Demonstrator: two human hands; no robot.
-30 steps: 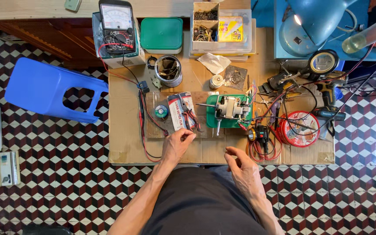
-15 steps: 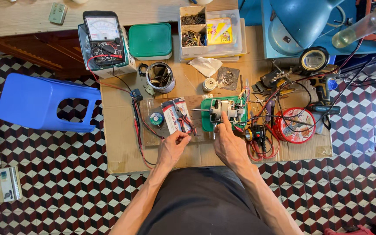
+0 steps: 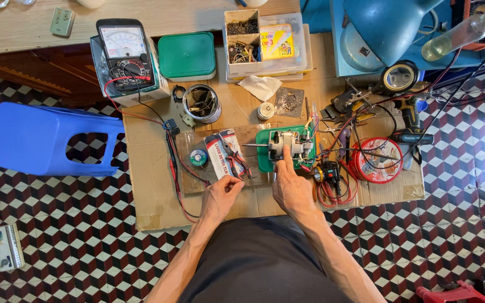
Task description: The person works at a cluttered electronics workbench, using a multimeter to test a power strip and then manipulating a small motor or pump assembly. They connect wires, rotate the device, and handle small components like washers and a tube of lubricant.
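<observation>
Right hand (image 3: 292, 188) touching small motor (image 3: 285, 145); left hand (image 3: 220, 196) at pliers (image 3: 232, 161)

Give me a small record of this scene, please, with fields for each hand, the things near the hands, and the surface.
left hand: curled at the lower end of the packaged pliers; whether it grips the pack cannot be told
right hand: fingers reach up to the small motor and touch it
motor place: on a green tray
between and beside: solder roll left of the pliers; red round tin with wires to the right
further back: multimeter, metal can, green lid box
surface: cardboard sheet over a low table
</observation>
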